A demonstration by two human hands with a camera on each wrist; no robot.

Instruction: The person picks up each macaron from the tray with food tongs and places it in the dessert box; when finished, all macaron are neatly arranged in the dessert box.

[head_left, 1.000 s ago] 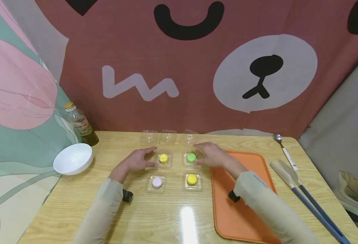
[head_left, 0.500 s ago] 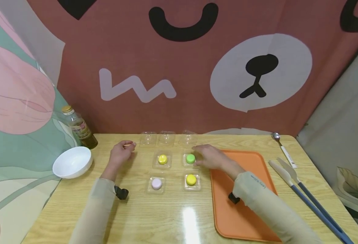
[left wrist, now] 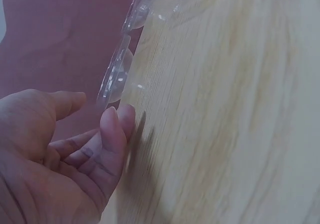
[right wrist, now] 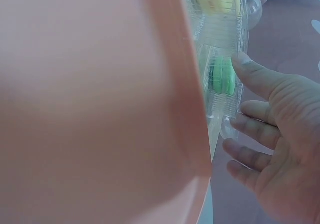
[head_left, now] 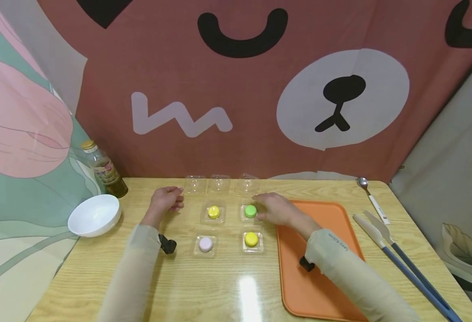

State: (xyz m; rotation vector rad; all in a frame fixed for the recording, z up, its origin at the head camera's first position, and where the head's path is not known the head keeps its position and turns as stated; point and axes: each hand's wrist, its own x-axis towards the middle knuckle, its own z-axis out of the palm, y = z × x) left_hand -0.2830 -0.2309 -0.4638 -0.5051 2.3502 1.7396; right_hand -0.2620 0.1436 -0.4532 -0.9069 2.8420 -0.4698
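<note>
My left hand (head_left: 165,202) is at the back left with loosely bent fingers and nothing in them. In the left wrist view its fingertips (left wrist: 114,129) are close to the leftmost clear plastic lid (left wrist: 116,76). My right hand (head_left: 278,209) reaches over the tray's far left corner, fingers spread and relaxed. Its thumb (right wrist: 252,74) is right by the green macaron (right wrist: 223,76), which sits in a clear plastic base. Nearby, also in clear bases, are a yellow macaron (head_left: 213,212), a lilac one (head_left: 205,244) and another yellow macaron (head_left: 251,239).
Two more clear lids, a middle one (head_left: 219,183) and a right one (head_left: 248,184), stand along the back edge. An orange tray (head_left: 320,277), blue-handled tongs (head_left: 414,273) and a spoon (head_left: 376,203) lie right. A white bowl (head_left: 95,215) and a bottle (head_left: 108,174) stand left.
My left hand has drawn back leftward from the far yellow macaron, then moved slightly right toward the leftmost lid. My right hand has stayed by the green macaron.
</note>
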